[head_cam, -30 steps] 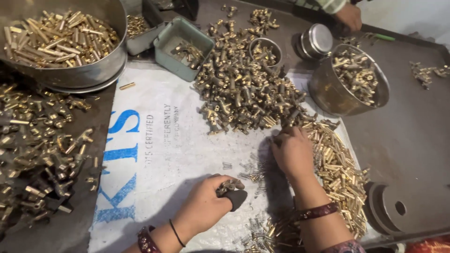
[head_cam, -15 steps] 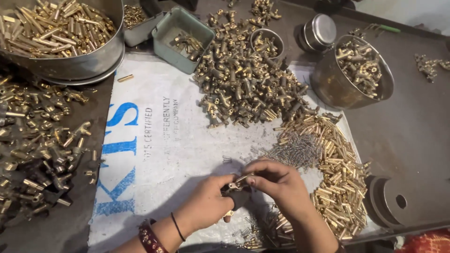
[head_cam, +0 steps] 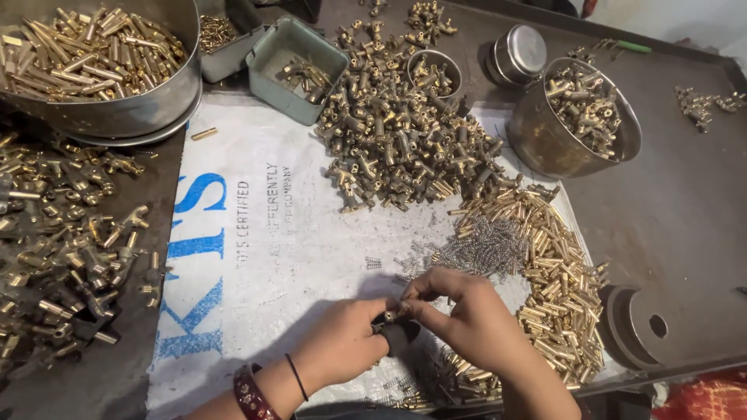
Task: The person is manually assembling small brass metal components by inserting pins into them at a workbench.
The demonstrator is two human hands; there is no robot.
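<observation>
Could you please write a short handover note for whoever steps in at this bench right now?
Left hand: grips a small dark fitting over the white printed sack.
Right hand: fingertips pinch a tiny part at the fitting's top; too small to identify.
Supplies: heap of small grey wire springs just beyond the hands, brass pins to the right, pile of brass tee-shaped fittings further back.
Done: one piece in hand, partly put together.
Left: the big pile appears unprocessed.
</observation>
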